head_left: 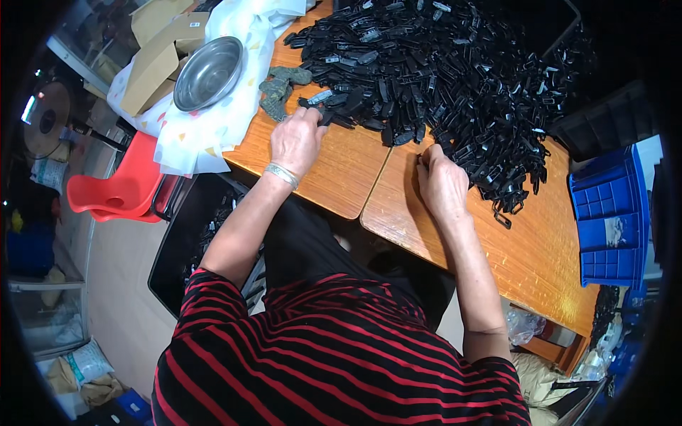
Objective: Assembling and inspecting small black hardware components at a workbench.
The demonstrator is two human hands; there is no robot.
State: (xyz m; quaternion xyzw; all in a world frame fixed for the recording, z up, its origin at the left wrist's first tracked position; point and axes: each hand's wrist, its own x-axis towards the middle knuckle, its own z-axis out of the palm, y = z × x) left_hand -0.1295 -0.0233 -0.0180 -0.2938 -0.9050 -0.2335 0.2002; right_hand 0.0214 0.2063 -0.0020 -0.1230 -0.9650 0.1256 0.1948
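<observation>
A large heap of small black plastic pieces (426, 71), some shaped like oblong buckles or clips, covers the far part of the wooden table (341, 170). My left hand (295, 142), with a silver band on its wrist, lies at the heap's near left edge. Its fingers are curled beside black pieces, and what they hold is hidden. A crumpled grey-green cloth or glove (278, 92) rests just beyond that hand. My right hand (444, 184) is at the near edge of the heap, right of the table's seam. Those fingers are bent inward too, and their grip cannot be made out.
At the left, a metal bowl (207, 74) sits on a patterned white sheet (192, 138) beside open cardboard (153, 67). A red chair (124, 181) and a black bin (181, 241) stand left of me. A blue plastic crate (611, 216) is at the table's right edge.
</observation>
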